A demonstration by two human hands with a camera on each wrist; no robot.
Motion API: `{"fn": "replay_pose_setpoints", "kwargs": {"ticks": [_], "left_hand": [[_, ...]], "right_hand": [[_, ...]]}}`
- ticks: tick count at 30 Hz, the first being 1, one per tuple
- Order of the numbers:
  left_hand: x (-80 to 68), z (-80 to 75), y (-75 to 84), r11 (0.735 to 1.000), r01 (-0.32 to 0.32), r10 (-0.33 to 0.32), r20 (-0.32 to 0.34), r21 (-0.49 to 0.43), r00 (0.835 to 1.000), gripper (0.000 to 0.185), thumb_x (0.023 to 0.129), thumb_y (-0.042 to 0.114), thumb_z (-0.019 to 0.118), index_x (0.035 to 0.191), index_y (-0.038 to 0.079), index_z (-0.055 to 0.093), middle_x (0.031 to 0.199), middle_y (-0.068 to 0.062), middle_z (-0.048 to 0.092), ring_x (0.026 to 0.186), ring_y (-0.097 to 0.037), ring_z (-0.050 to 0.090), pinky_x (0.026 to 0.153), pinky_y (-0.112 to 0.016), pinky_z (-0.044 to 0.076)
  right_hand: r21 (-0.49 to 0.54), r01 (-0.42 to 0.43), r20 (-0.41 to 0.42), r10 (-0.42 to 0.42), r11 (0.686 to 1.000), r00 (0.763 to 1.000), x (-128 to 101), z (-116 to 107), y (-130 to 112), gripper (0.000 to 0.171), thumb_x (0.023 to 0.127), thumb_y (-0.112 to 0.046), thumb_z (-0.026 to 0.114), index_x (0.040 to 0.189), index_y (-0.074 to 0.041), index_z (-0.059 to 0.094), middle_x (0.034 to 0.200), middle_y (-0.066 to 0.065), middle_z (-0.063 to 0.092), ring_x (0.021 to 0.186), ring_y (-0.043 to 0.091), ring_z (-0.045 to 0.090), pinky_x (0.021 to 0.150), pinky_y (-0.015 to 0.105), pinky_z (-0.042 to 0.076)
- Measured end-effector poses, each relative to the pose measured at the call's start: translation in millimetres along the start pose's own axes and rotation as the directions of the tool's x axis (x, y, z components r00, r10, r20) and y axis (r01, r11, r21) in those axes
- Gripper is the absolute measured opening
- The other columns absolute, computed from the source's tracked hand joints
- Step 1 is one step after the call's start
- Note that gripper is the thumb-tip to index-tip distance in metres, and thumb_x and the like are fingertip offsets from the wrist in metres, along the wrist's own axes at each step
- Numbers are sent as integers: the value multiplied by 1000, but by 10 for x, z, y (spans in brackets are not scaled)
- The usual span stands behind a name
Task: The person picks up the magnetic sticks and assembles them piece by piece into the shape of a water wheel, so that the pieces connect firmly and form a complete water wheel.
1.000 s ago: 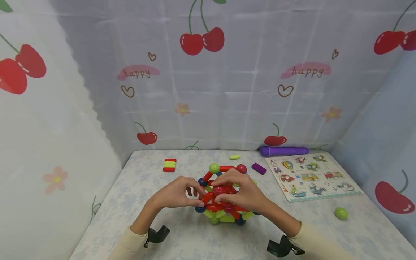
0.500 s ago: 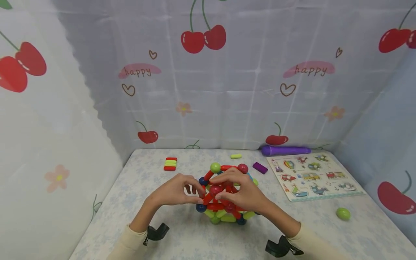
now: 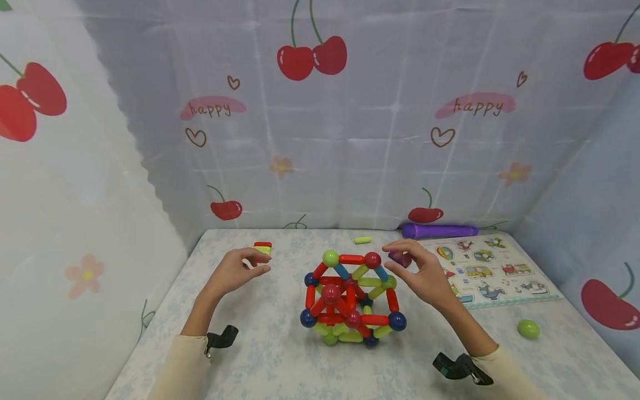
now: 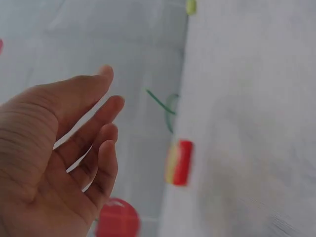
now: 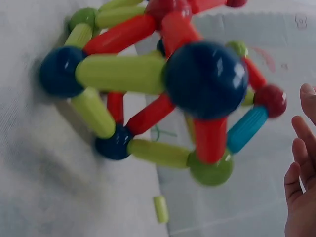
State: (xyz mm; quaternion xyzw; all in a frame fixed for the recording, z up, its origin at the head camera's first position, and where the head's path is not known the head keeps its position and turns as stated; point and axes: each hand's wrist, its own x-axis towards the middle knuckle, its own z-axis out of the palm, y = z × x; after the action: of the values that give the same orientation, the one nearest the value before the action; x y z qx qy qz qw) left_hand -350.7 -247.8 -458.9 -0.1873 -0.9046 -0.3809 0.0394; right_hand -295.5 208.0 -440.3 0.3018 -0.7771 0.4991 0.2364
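A ball-and-rod construction toy (image 3: pixel 352 259) stands in the middle of the table, built of red, green and blue rods joined by coloured balls. A red ball (image 3: pixel 330 294) sits on its near side with red rods meeting it. My left hand (image 3: pixel 235 272) is off to the left, apart from the toy, its fingers loosely bent and holding nothing. Just beyond those fingertips lies a small stack of red and yellow-green rods (image 4: pixel 180 163), partly hidden in the head view. To the toy's right hovers my right hand (image 3: pixel 422 273), fingers relaxed, nothing in them.
A purple block (image 3: pixel 400 258) lies behind the right fingertips, and a single green rod (image 3: pixel 363 240) is near the back edge. At back right are a purple microphone-shaped stick (image 3: pixel 440 231) and a picture board (image 3: pixel 492 272). One green ball (image 3: pixel 528 329) rests farther right.
Both hands have let go of the toy and drawn apart, the left to the left, the right to the right. The red ball, earlier at the right fingers, now stays on the toy.
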Motion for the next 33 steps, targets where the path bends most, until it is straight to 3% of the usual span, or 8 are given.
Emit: {"fn": "replay_pose_setpoints", "kwargs": {"ticks": [4, 10, 13, 16, 19, 22, 29, 33], "left_hand": [[49, 69, -349, 992, 114, -112, -31, 47, 993, 30, 96, 19, 84, 122, 6, 80, 121, -14, 75, 92, -23, 61, 70, -35, 52], [136, 130, -582, 969, 223, -215, -82, 109, 973, 27, 97, 17, 82, 120, 4, 80, 106, -13, 71, 81, -22, 53, 64, -33, 44], [241, 127, -627, 962, 215, -201, -98, 167, 975, 26, 96, 15, 83, 120, 6, 81, 109, -12, 72, 83, -24, 54, 68, -36, 47], [360, 111, -622, 951, 194, -170, -116, 240, 979, 26, 95, 16, 84, 120, 7, 82, 121, -14, 73, 97, -30, 61, 81, -45, 56], [443, 97, -612, 940, 180, -162, -86, 291, 983, 28, 95, 17, 85, 120, 7, 82, 127, -16, 73, 115, -36, 63, 97, -56, 56], [473, 97, -626, 935, 169, -165, -38, 311, 986, 28, 94, 18, 86, 119, 7, 82, 128, -16, 73, 124, -39, 62, 105, -60, 52], [453, 141, -645, 920, 150, -172, 29, 363, 985, 34, 93, 18, 87, 122, 3, 79, 116, -12, 75, 113, -34, 65, 100, -59, 55], [418, 174, -567, 940, 74, -91, 35, 332, 995, 31, 95, 16, 85, 122, 2, 79, 115, -11, 76, 108, -33, 67, 95, -54, 57]], "right_hand": [[-26, -96, 11, 97, 995, 995, -105, -11, 210, 38, 95, 5, 78, 129, -11, 75, 116, 7, 71, 91, 13, 56, 78, 19, 48], [-86, -149, 80, 156, 985, 984, -183, 41, 342, 34, 96, -5, 81, 128, -16, 76, 114, 0, 71, 92, 19, 55, 75, 25, 46], [-104, -181, 99, 192, 978, 976, -216, 46, 369, 29, 96, -9, 82, 123, -18, 78, 111, -3, 70, 91, 23, 56, 73, 28, 47], [-125, -198, 113, 212, 972, 971, -234, 34, 395, 26, 96, -12, 83, 120, -20, 79, 110, -3, 70, 92, 24, 57, 73, 29, 48], [-127, -205, 128, 221, 971, 967, -235, 20, 418, 25, 95, -13, 84, 119, -20, 79, 107, 0, 71, 93, 26, 58, 73, 29, 49], [-126, -209, 143, 227, 970, 963, -229, 11, 427, 24, 94, -14, 85, 117, -19, 80, 103, -1, 71, 93, 29, 59, 73, 28, 49], [-120, -226, 164, 244, 967, 956, -215, 4, 417, 24, 93, -16, 86, 117, -19, 80, 100, -6, 69, 93, 34, 59, 74, 28, 49], [-120, -236, 169, 254, 964, 952, -225, -2, 427, 24, 93, -17, 86, 116, -19, 80, 99, -5, 69, 92, 36, 59, 73, 29, 49]]}}
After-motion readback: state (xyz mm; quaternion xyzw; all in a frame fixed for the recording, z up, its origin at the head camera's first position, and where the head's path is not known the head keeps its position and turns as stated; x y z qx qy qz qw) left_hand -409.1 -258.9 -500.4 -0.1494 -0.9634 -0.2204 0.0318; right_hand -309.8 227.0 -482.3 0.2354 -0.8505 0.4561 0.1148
